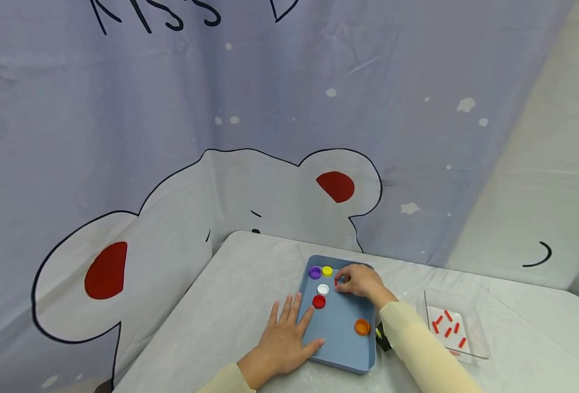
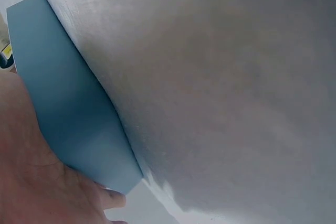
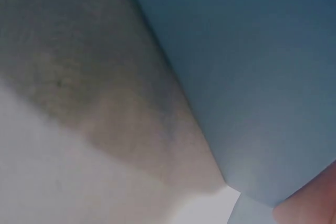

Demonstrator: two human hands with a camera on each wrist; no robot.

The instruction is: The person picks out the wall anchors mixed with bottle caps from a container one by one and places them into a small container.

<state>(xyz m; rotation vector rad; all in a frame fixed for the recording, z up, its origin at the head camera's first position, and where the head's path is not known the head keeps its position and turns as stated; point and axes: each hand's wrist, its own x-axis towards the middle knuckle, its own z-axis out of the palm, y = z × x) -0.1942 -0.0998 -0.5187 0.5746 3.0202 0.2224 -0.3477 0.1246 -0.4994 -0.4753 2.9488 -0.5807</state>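
My right hand [image 1: 360,281] is over the far right part of a blue-grey tray [image 1: 335,341], pinching a small red stick [image 1: 335,282] between thumb and fingertips. Spread wide, my left hand [image 1: 284,341] rests at the tray's left edge, fingers straight. Left of the right hand sit round caps: a purple one [image 1: 315,272], a yellow one [image 1: 327,271], a white one [image 1: 323,290] and a red one [image 1: 319,301]. An orange cap [image 1: 362,327] lies nearer the right edge. Both wrist views show mainly the tray's outer wall [image 2: 68,87], with part of each hand beside it.
Right of the tray stands a clear plastic box [image 1: 476,327] with several red sticks [image 1: 448,332] inside. Beneath the right forearm, a black strap [image 1: 382,338] shows. White cloth [image 1: 250,273] covers the table, and a printed curtain [image 1: 269,98] hangs behind.
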